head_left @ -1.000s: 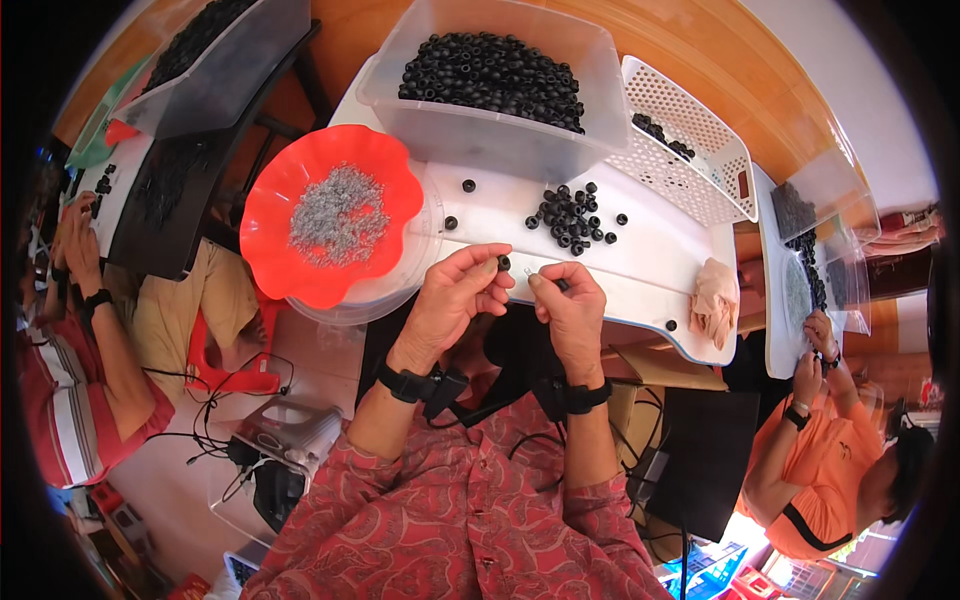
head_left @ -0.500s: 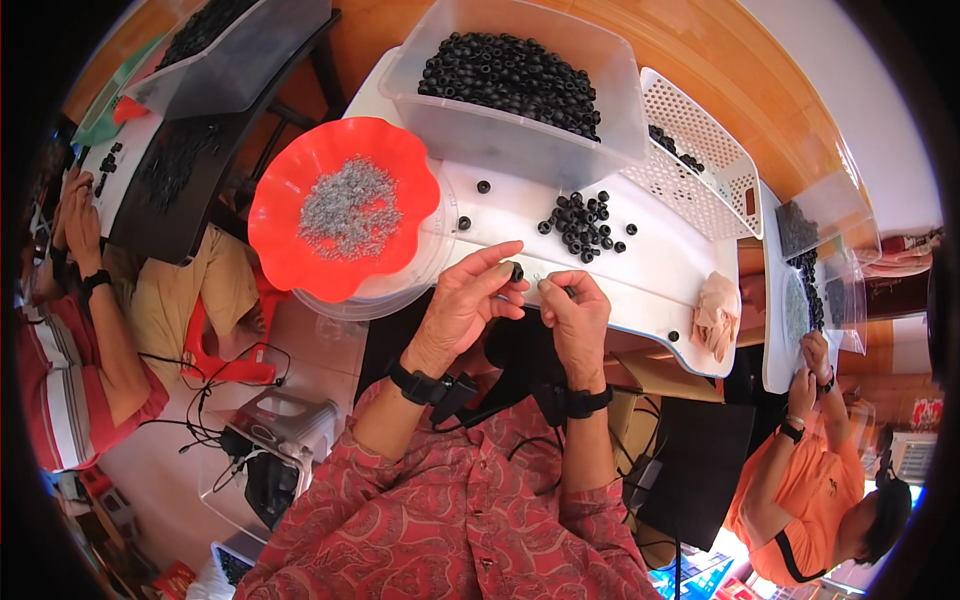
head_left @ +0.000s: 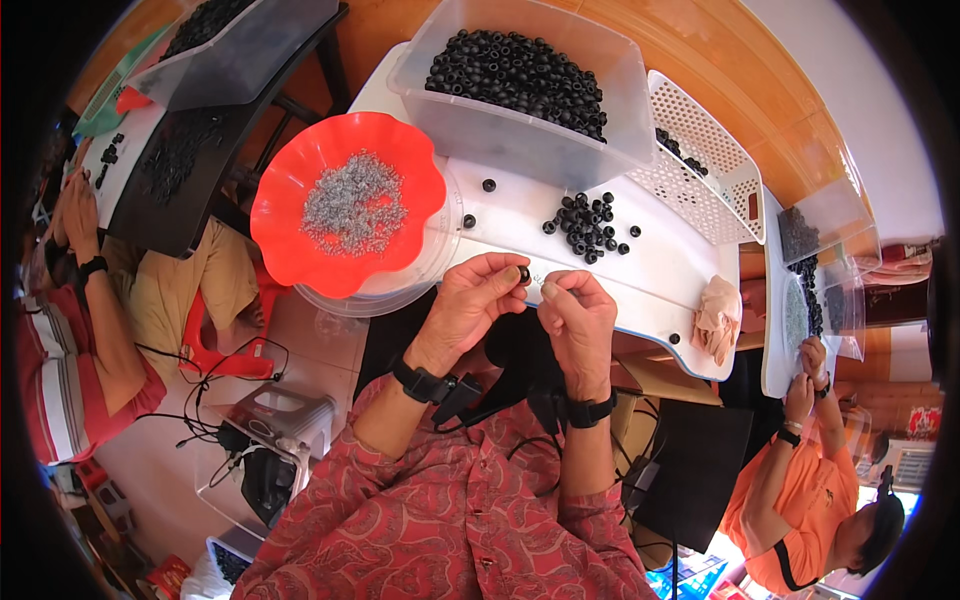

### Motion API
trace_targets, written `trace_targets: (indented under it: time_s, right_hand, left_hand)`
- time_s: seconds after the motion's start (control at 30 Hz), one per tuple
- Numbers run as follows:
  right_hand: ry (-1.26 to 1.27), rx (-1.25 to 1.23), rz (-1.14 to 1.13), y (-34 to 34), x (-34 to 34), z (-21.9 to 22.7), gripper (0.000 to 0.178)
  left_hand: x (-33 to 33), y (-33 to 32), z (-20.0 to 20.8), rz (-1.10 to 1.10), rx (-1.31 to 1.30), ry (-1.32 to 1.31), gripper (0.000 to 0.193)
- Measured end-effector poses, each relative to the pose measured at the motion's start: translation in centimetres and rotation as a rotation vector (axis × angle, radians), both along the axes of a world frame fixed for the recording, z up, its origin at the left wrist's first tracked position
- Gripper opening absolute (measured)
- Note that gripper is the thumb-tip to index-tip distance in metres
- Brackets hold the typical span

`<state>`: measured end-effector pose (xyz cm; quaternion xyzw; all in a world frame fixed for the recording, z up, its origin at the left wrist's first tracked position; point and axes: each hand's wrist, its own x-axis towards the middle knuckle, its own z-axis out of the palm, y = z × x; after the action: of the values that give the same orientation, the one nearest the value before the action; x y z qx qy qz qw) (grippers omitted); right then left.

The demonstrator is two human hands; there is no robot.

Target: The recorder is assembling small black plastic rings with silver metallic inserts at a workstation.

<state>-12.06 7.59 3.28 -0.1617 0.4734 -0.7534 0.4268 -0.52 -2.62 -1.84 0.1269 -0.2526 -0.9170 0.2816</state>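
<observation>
"What is the left hand doing?"

"Its thumb and fingers are pinching a small, rounded black piece with a hollow end, hovering over the near edge of the smooth white worktop."

"And the right hand?"

"Its fingers are bunching tightly, the thumb pressing against the index finger just beside that piece. Whether they are gripping anything, I can't tell."

"What is lying beyond them?"

"A loose cluster of similar black pieces. Behind it, a deep, cloudy plastic tub is holding a great heap more, and a white, perforated plastic basket is holding some too."

"Over on the left?"

"A glossy red bowl with a wavy rim is cradling fine, wiry, silver-grey bits."

"And the right end?"

"A crumpled, pale beige cloth-like bundle is lying near the edge."
</observation>
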Motion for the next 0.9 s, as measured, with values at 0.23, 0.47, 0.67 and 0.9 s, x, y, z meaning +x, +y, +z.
trace_targets:
  time_s: [0.23, 0.47, 0.67, 0.9]
  right_hand:
    - [-0.03, -0.035, 0.049, -0.1, 0.3, -0.1, 0.009]
    - [-0.011, 0.015, 0.067, 0.0, 0.4, -0.7, 0.008]
    - [0.011, 0.07, 0.075, 0.2, 0.2, -0.7, 0.01]
    - [0.107, 0.179, 0.048, -0.1, 1.1, 0.5, 0.011]
  left_hand:
    - [0.1, 0.1, -0.3, -0.008, 0.005, -0.005, 0.023]
    - [0.3, 0.4, -0.1, -0.017, -0.042, -0.038, 0.024]
    - [0.4, 0.4, -0.5, -0.041, -0.09, -0.013, 0.022]
    - [0.8, 0.2, -0.7, -0.077, -0.135, -0.002, 0.021]
